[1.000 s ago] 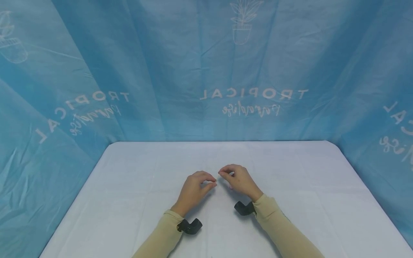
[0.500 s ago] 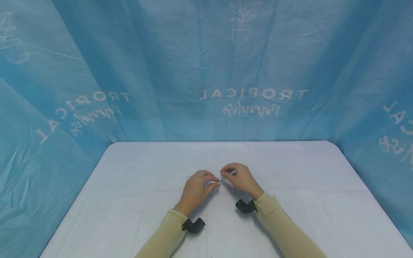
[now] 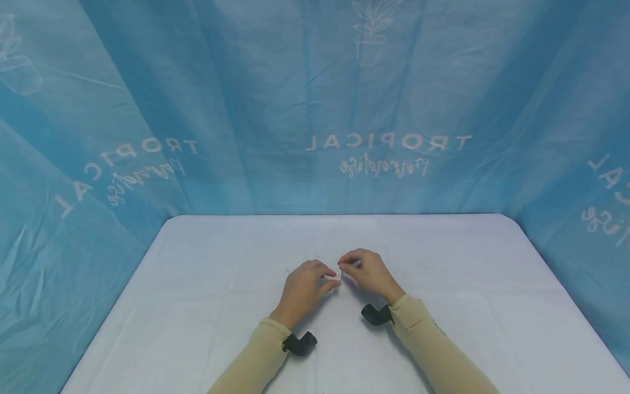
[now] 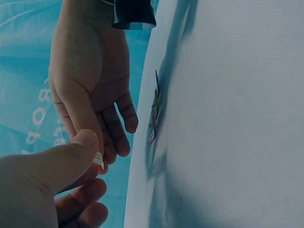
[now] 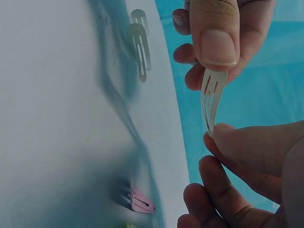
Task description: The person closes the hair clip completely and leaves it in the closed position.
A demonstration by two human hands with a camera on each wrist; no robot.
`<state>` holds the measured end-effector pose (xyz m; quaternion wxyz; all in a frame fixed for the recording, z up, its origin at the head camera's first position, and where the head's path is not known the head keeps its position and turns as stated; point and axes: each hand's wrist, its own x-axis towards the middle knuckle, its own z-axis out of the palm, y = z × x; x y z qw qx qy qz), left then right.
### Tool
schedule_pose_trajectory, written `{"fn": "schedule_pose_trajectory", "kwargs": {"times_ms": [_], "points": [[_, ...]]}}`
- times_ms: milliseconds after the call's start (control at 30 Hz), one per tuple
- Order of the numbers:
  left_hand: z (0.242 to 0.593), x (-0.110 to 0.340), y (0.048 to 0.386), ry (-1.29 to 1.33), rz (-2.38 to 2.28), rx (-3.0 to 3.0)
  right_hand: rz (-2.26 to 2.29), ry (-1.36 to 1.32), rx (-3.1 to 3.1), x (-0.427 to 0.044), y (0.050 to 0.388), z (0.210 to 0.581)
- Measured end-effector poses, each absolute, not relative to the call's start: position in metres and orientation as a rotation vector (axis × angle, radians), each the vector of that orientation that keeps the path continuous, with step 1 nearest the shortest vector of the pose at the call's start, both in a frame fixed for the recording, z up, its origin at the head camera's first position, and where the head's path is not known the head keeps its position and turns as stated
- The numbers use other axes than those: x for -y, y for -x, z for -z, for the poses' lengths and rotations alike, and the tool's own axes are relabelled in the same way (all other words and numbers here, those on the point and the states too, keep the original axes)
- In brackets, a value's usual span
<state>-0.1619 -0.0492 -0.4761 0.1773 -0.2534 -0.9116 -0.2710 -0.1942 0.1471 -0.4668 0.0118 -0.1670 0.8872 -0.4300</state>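
Note:
A cream snap hair clip point(image 5: 212, 97) is pinched between both hands, near the middle of the white table in the head view. My left hand point(image 3: 302, 290) holds one end between thumb and fingers. My right hand point(image 3: 366, 273) pinches the narrow opposite end with thumb and index finger, its other fingers loosely curled. In the left wrist view only a bit of the clip shows past the left thumb. Below, a pink snap clip point(image 5: 141, 202) lies on the table near the right hand. Two more cream clips point(image 5: 137, 45) lie beyond, towards the left hand's side.
The white tablecloth point(image 3: 197, 306) covers the table. A blue curtain point(image 3: 275, 109) with mirrored lettering hangs behind and at both sides. In the left wrist view a small group of coloured clips point(image 4: 155, 109) lies under the right hand. Each wrist bears a black camera mount point(image 3: 376, 314).
My left hand has drifted right towards the right hand, which has shifted slightly right. The cream clip between them now shows more clearly in the head view.

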Motion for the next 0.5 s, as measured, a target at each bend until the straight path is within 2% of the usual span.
{"fn": "schedule_pose_trajectory", "kwargs": {"times_ms": [200, 500], "points": [[0.4733, 0.0453, 0.1604, 0.682, 0.728, 2.610, 1.318, 0.478, -2.764, -0.1469, 0.1946, 0.4658], [0.4761, 0.0393, 0.1602, 0.658, 0.646, 2.646, 1.299, 0.560, -2.813, -0.1479, 0.1938, 0.4685]]}}
